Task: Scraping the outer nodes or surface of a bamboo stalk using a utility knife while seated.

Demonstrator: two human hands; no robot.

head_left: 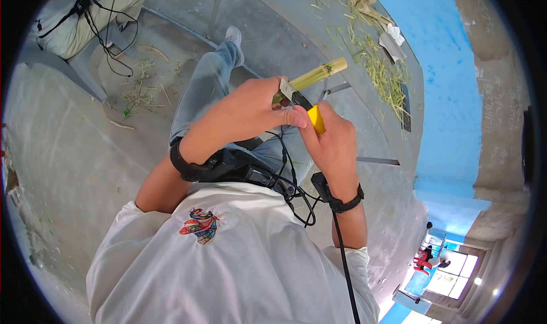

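Note:
My left hand (256, 107) is closed round the lower part of a yellow-green bamboo stick (319, 73), which points up and to the right with a node near its far end. In my right hand (331, 144) is a knife with a yellow and black handle (315, 119). Its short, broad metal blade (286, 88) lies against the bamboo beside my left fingers. My left thumb reaches across to the knife near its handle. The fingers of my left hand under the stick are partly hidden.
Green shavings (376, 67) are heaped on the grey surface at the right, near bamboo pieces (364, 7) and crumpled white paper (394, 34). More shavings (142, 87) lie at the left. A seated person (122, 7) with black cables is at upper left. Cables (296, 196) hang at my waist.

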